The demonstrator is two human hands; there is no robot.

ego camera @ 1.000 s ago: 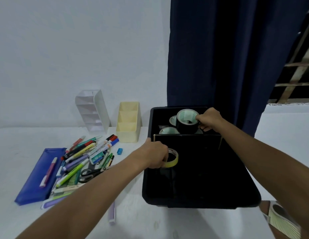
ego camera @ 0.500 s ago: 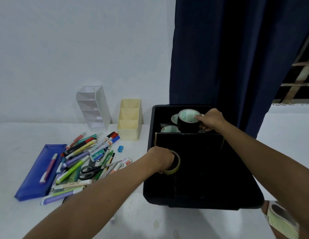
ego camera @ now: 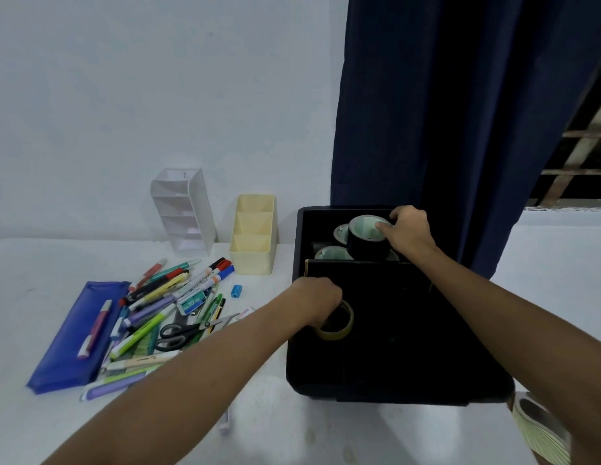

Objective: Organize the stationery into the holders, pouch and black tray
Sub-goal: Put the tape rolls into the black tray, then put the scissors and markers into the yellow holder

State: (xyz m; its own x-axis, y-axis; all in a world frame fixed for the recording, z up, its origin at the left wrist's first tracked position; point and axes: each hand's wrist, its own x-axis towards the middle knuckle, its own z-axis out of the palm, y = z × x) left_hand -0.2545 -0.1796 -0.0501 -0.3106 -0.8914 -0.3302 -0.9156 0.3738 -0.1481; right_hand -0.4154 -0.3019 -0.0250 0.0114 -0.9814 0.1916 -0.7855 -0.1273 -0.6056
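Tape: my left hand (ego camera: 317, 302) grips the yellowish roll (ego camera: 339, 322) inside the black tray (ego camera: 393, 380), my right hand (ego camera: 406, 229) grips the black roll (ego camera: 364, 246) at twelve o'clock beyond.

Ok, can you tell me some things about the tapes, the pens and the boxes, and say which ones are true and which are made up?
1. The right hand holds a black tape roll at the back of the black tray. True.
2. The left hand is picking up the scissors. False: it grips a yellowish tape roll inside the tray; the scissors lie on the table.
3. The cream holder is stuffed with pens. False: its compartments look empty, and the pens lie in a pile on the table.
4. The blue pouch lies flat, left of the pile. True.
5. The white holder stands left of the cream one. True.
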